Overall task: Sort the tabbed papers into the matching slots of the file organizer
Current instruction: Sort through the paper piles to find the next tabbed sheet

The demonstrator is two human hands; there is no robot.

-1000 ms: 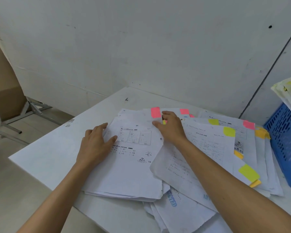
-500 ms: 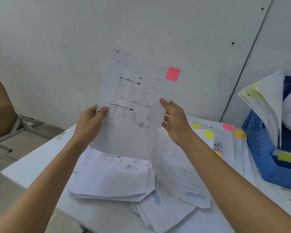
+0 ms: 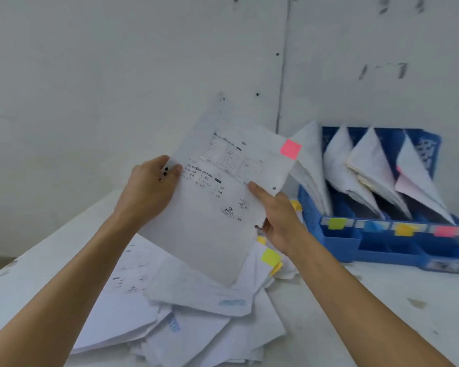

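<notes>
Pink-tabbed sheet (image 3: 217,197) is pinched by left hand (image 3: 146,192) and right hand (image 3: 278,221), above the table's (image 3: 382,313) paper pile (image 3: 186,313), beside the blue organizer (image 3: 392,250).

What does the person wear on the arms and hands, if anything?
Nothing that shows: no sleeves, watch or bracelet come into view. The left hand and the right hand have no gloves; whether there are rings cannot be made out.

A white sheet (image 3: 212,221) is printed in black and tagged with a pink tab (image 3: 290,149). The blue organizer (image 3: 382,250) is marked with a lime label (image 3: 336,223), blue label (image 3: 372,225), orange label (image 3: 405,229) and pink label (image 3: 447,230). The white pile (image 3: 196,327) is stamped blue.
</notes>
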